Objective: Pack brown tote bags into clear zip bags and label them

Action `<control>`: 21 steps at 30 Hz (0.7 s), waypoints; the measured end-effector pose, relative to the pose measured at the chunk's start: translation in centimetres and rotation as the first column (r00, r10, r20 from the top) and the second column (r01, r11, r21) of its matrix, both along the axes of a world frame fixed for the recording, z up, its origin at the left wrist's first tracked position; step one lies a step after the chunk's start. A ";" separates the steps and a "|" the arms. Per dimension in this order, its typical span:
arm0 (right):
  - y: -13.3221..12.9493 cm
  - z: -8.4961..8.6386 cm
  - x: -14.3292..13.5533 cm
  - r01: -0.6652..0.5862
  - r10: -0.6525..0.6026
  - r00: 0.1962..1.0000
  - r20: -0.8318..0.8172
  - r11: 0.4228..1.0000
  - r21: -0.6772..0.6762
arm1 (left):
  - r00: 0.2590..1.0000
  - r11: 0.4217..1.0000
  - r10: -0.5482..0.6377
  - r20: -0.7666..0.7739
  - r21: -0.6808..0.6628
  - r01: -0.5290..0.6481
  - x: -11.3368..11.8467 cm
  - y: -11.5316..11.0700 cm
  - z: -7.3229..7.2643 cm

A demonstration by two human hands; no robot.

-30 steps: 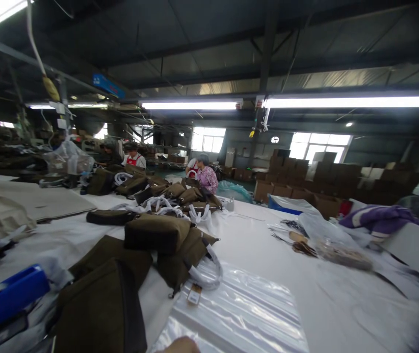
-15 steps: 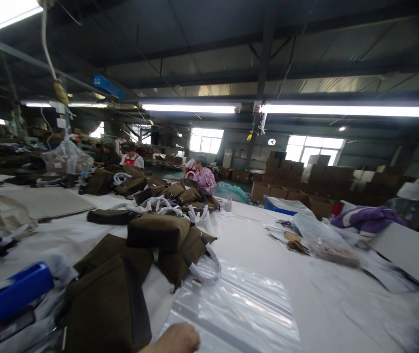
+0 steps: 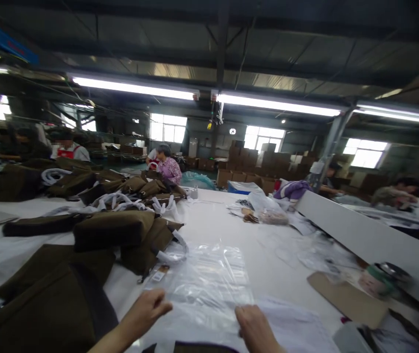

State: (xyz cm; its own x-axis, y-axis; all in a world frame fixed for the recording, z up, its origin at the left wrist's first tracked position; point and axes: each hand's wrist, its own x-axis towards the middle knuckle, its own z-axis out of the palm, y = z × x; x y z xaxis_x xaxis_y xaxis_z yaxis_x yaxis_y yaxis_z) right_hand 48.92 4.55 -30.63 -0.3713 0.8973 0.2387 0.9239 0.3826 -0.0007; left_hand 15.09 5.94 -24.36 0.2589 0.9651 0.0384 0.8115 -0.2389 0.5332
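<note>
Clear plastic film (image 3: 209, 272) lies flat on the one white table (image 3: 209, 211) before us, between our two hands, its layers too glossy to count. From the left, we see one large olive bag (image 3: 43, 314) overlapping a second, then one boxy olive bag (image 3: 116, 229) against another, whose one white-wrapped handle (image 3: 170, 257) reaches onto the film; one paper tag (image 3: 158, 274) lies near it. Our left hand (image 3: 152, 305), at the film's left side, has its fingers curled in. Our right hand (image 3: 254, 324), at its right side, has bent fingers. We cannot tell whether either grips the film. Farther right are one brown cardboard piece (image 3: 347, 296) and one pink-and-green container (image 3: 373, 282).
</note>
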 end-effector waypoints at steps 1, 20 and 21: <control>-0.4 0.1 0.1 0.016 -0.016 1.000 -0.018 0.999 -0.039 | 1.000 1.000 -0.008 -0.003 0.010 0.008 -0.1 -0.4 -0.2; -2.3 0.4 3.4 0.242 -0.422 -0.309 -0.852 0.832 -0.500 | 0.762 0.876 0.411 0.500 0.012 -0.482 -3.5 -2.3 -0.8; -2.5 0.9 3.4 0.129 -0.386 -0.469 -0.794 0.860 -0.494 | 0.605 0.841 0.468 0.644 -0.114 -0.530 -3.0 -2.1 -0.2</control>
